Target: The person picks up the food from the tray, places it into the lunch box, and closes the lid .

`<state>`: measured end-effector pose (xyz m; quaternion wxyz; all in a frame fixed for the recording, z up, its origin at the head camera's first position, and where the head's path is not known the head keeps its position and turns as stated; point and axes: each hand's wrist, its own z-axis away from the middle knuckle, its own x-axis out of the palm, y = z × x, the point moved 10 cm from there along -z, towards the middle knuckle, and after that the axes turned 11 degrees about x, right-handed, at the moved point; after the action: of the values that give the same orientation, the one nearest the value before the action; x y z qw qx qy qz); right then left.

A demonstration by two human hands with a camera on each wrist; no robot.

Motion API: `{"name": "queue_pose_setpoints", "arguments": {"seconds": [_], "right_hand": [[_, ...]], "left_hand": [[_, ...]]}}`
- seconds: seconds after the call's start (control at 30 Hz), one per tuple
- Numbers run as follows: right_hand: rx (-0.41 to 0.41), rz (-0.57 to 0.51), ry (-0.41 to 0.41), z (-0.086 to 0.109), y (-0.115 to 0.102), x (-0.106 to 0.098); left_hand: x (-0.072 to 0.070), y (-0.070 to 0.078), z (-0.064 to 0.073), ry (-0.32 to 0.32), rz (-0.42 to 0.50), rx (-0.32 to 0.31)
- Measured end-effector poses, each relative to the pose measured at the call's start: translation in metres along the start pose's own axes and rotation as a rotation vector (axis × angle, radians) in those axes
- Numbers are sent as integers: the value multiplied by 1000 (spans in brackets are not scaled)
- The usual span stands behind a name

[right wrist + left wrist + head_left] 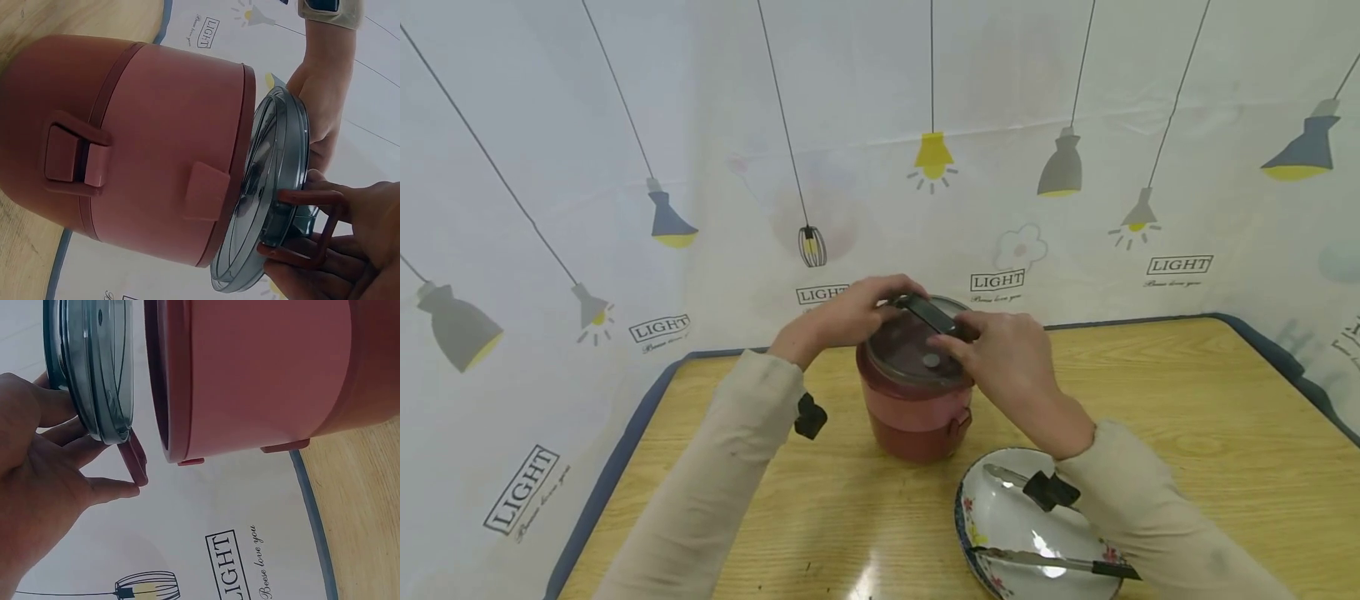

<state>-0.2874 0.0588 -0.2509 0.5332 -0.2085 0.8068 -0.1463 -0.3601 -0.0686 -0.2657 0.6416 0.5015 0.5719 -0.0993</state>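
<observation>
Both hands hold a round see-through lid (898, 354) over a reddish-pink lunch pot (910, 417) on the table. In the left wrist view a gap shows between the lid (94, 375) and the pot's rim (178, 381). My left hand (850, 312) grips the lid's far left edge, its fingers by a swung-out red clip (133, 459). My right hand (1018, 358) pinches the lid near its dark handle (931, 314). Beside that hand, another red clip (331, 228) stands out from the lid. A latch (78, 153) sits on the pot's side.
A white bowl (1022, 521) with a floral rim stands at the front right, partly under the right sleeve. On it lie a dark-handled long utensil (1037, 558) and a metal utensil (1003, 475). A lamp-patterned cloth (865, 183) hangs behind the wooden table (820, 517).
</observation>
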Motion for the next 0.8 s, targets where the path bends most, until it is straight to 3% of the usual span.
{"name": "queue_pose_setpoints", "arguments": {"seconds": [0.3, 0.8], "right_hand": [[34, -13, -18, -3, -3, 10], [79, 23, -59, 2, -6, 24]], "left_hand": [[-2, -9, 1, 38, -11, 1], [3, -22, 5, 42, 25, -14]]}}
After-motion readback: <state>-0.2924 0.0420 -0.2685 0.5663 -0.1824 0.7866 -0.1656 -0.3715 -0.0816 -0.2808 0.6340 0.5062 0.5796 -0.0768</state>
